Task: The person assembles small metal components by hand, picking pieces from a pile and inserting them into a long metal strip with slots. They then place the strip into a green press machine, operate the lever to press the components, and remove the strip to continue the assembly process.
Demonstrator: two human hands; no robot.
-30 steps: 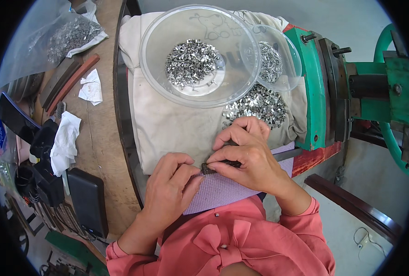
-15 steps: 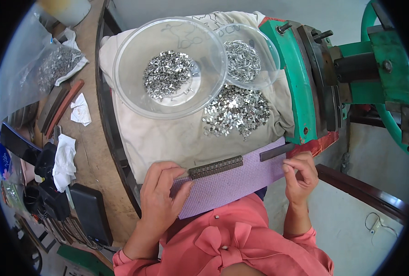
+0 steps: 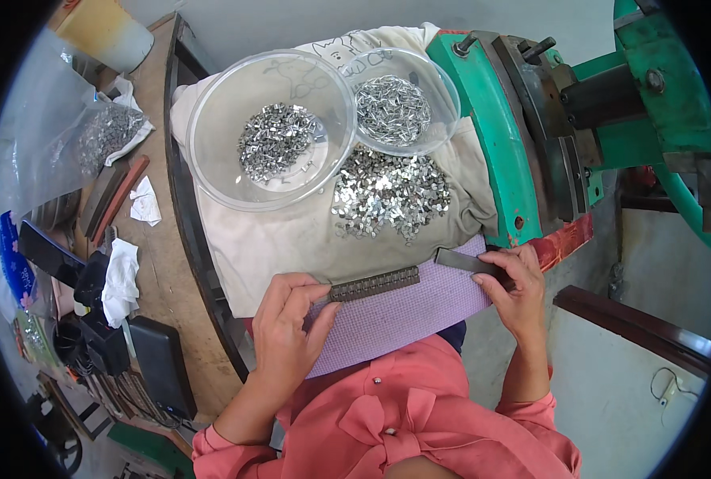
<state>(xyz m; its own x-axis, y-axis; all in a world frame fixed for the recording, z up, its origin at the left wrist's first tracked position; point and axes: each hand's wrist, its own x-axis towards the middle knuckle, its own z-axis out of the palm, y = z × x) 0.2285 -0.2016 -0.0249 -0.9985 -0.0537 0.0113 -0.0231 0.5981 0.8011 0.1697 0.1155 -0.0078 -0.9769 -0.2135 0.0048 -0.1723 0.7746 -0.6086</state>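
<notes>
A dark notched metal bar (image 3: pixel 375 283) lies along the top edge of a purple woven mat (image 3: pixel 395 327). The fingers and thumb of my left hand (image 3: pixel 291 319) close about its left end. To the right, my right hand (image 3: pixel 519 291) pinches a plain dark flat metal bar (image 3: pixel 461 261) by its right end, thumb below and fingers above. The flat bar slants over the mat, apart from the notched one. Beyond the mat, a loose pile of small shiny metal pieces (image 3: pixel 391 191) rests on a beige cloth (image 3: pixel 252 255).
A large clear bowl (image 3: pixel 200 172) and a smaller one (image 3: pixel 451 120), both holding small metal parts, stand behind the pile. A green machine press (image 3: pixel 511 184) rises at the right. On the wooden table (image 3: pixel 188 319) at left lie tissues (image 3: pixel 121 279) and a black box (image 3: pixel 161 367).
My right hand has taken hold of the flat bar's right end, and the bar has shifted slightly left. My left hand stays at the notched bar. The whole view has moved a little.
</notes>
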